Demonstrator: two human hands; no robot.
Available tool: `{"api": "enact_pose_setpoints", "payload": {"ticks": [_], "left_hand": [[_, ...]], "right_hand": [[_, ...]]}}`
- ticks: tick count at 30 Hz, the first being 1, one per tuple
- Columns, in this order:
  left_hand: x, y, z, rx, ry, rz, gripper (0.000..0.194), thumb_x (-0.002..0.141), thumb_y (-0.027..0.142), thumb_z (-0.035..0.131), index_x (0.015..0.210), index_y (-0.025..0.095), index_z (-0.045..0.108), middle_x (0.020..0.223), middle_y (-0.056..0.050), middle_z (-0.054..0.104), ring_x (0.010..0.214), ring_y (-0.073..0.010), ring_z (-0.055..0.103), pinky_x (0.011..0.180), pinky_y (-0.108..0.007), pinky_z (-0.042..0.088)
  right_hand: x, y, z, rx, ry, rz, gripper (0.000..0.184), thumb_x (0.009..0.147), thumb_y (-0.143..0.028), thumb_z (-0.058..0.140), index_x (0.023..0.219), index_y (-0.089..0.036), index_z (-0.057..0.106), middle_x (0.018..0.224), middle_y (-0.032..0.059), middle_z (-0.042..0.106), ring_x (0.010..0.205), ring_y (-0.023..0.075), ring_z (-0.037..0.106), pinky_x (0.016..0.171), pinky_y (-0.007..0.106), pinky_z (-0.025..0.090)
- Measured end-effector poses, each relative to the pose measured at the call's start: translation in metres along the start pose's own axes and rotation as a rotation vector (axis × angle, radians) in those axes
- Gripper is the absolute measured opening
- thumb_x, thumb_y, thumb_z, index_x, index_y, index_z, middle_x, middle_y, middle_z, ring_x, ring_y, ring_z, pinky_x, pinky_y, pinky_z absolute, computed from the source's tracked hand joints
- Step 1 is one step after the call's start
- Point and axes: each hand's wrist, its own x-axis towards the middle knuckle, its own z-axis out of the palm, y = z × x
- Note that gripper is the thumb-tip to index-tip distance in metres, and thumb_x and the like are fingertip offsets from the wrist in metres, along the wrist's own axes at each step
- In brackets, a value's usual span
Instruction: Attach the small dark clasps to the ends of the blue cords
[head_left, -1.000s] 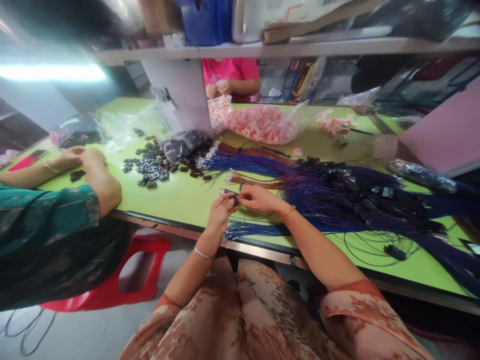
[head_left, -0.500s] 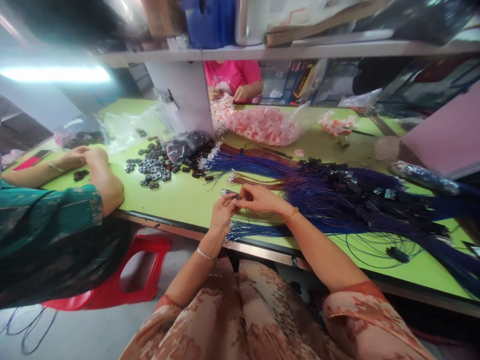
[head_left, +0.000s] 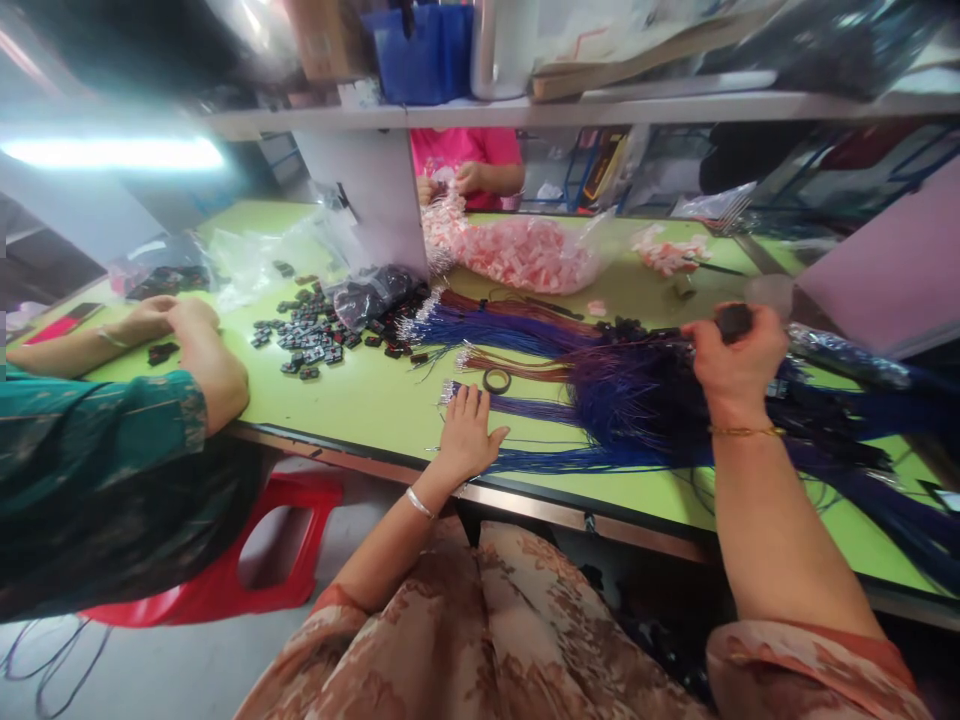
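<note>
At L end of the bench [head_left: 375,405], a co-worker's arms [head_left: 221,385] are resting close to the front edge; the fingers are partly hidden, so I cannot tell their grip. Below this edge a red stool [head_left: 311,540] is standing. To R, a pile of black pcs [head_left: 304,335] is lying around mid-depth of the bench, w/ a dark bag [head_left: 375,293] touching its R side, near the divider [head_left: 356,205].

The L hand [head_left: 466,437] is lying palm down near the front edge. Its fingers are stretching out straight, thumb apart, and they are grasping nothing that I can see. It is resting over the blue wires [head_left: 630,400]; some silver tips [head_left: 447,392] are showing just L of its fingertips. A black ring [head_left: 497,381] is lying just beside the fingers, on R. Behind it, brown wires [head_left: 525,362] are running to R. Toward the back edge a clear bag w/ pink pcs [head_left: 525,250] is lying.

The blue wires are spreading from mid bench to R end, in a thick heap. Above this heap the R hand [head_left: 739,365] is bending its fingers and holding a black pc [head_left: 736,321]; if the fingertips are also touching wires, I cannot tell. Behind the wrist, to R, a shiny roll [head_left: 851,357] is lying.
</note>
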Motion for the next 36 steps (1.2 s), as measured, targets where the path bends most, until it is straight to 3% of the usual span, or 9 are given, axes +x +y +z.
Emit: {"api": "enact_pose_setpoints", "payload": {"ticks": [3, 7, 13, 16, 19, 23, 27, 30, 36], "left_hand": [[-0.001, 0.000, 0.001, 0.384, -0.123, 0.017, 0.067, 0.085, 0.045, 0.050, 0.138, 0.005, 0.042, 0.151, -0.024, 0.031, 0.143, -0.0365, 0.019, 0.115, -0.051, 0.013], [-0.001, 0.001, 0.000, 0.502, -0.173, 0.048, 0.069, 0.086, 0.049, 0.047, 0.139, 0.005, 0.042, 0.150, -0.022, 0.033, 0.142, -0.0368, 0.023, 0.114, -0.051, 0.020], [0.022, -0.026, -0.044, 0.347, 0.195, 0.095, 0.054, 0.088, 0.039, 0.047, 0.135, 0.012, 0.046, 0.140, -0.018, 0.047, 0.141, -0.0329, 0.025, 0.113, -0.052, 0.024], [0.049, -0.055, -0.081, 0.380, 0.317, -0.032, 0.046, 0.089, 0.027, 0.043, 0.131, 0.011, 0.048, 0.136, -0.018, 0.051, 0.135, -0.0305, 0.035, 0.113, -0.050, 0.025], [0.073, -0.082, -0.108, 0.495, 0.260, -0.154, 0.045, 0.086, 0.017, 0.041, 0.130, 0.006, 0.048, 0.134, -0.022, 0.051, 0.130, -0.0304, 0.041, 0.110, -0.046, 0.030], [0.085, -0.098, -0.115, 0.587, 0.184, -0.194, 0.039, 0.087, 0.022, 0.043, 0.123, 0.011, 0.054, 0.124, -0.019, 0.057, 0.116, -0.0303, 0.051, 0.098, -0.042, 0.039], [0.080, -0.093, -0.112, 0.665, 0.149, -0.201, 0.027, 0.087, 0.029, 0.045, 0.104, 0.017, 0.063, 0.103, -0.016, 0.064, 0.099, -0.0299, 0.056, 0.085, -0.040, 0.042], [0.073, -0.086, -0.114, 0.645, 0.128, -0.182, 0.024, 0.085, 0.024, 0.046, 0.100, 0.018, 0.063, 0.103, -0.014, 0.064, 0.093, -0.0278, 0.057, 0.081, -0.038, 0.042], [0.052, -0.089, -0.123, 0.333, 0.203, -0.173, 0.030, 0.069, 0.013, 0.057, 0.099, 0.016, 0.064, 0.098, -0.010, 0.063, 0.083, -0.0208, 0.057, 0.082, -0.034, 0.044]], "right_hand": [[-0.011, 0.026, -0.013, -0.532, -0.060, 0.155, 0.044, 0.075, -0.023, 0.064, 0.118, -0.014, 0.057, 0.107, 0.0210, 0.062, 0.102, 0.0350, 0.058, 0.083, 0.047, 0.043], [-0.031, 0.029, -0.014, -0.806, -0.253, 0.098, 0.046, 0.081, -0.030, 0.058, 0.124, -0.014, 0.058, 0.120, 0.0254, 0.056, 0.110, 0.0385, 0.054, 0.080, 0.049, 0.042], [-0.015, 0.030, -0.023, -0.765, -0.439, 0.086, 0.053, 0.083, -0.042, 0.057, 0.127, -0.012, 0.055, 0.109, 0.0279, 0.060, 0.103, 0.0386, 0.057, 0.075, 0.048, 0.039], [-0.009, 0.010, -0.032, -0.707, -0.257, 0.049, 0.064, 0.078, -0.043, 0.065, 0.130, -0.010, 0.051, 0.114, 0.0302, 0.057, 0.107, 0.0401, 0.055, 0.079, 0.049, 0.039], [-0.022, -0.032, -0.033, -0.548, -0.056, -0.174, 0.046, 0.083, -0.035, 0.059, 0.121, -0.010, 0.058, 0.113, 0.0259, 0.060, 0.111, 0.0349, 0.054, 0.087, 0.044, 0.040], [-0.067, -0.098, -0.005, -0.032, -0.541, -0.368, 0.022, 0.088, -0.030, 0.051, 0.096, -0.017, 0.067, 0.092, 0.0097, 0.068, 0.083, 0.0194, 0.062, 0.076, 0.031, 0.047], [-0.112, -0.141, 0.040, 0.047, -1.032, -0.517, 0.020, 0.088, -0.023, 0.049, 0.089, -0.018, 0.069, 0.086, 0.0064, 0.068, 0.081, 0.0167, 0.060, 0.075, 0.027, 0.043], [-0.131, -0.160, 0.072, -0.110, -1.154, -0.542, 0.021, 0.088, -0.021, 0.048, 0.086, -0.017, 0.069, 0.085, 0.0071, 0.066, 0.079, 0.0171, 0.059, 0.070, 0.026, 0.040], [-0.151, -0.187, 0.119, -0.303, -1.169, -0.447, 0.022, 0.087, -0.030, 0.049, 0.089, -0.016, 0.066, 0.094, 0.0106, 0.066, 0.084, 0.0218, 0.061, 0.065, 0.028, 0.038]]}}
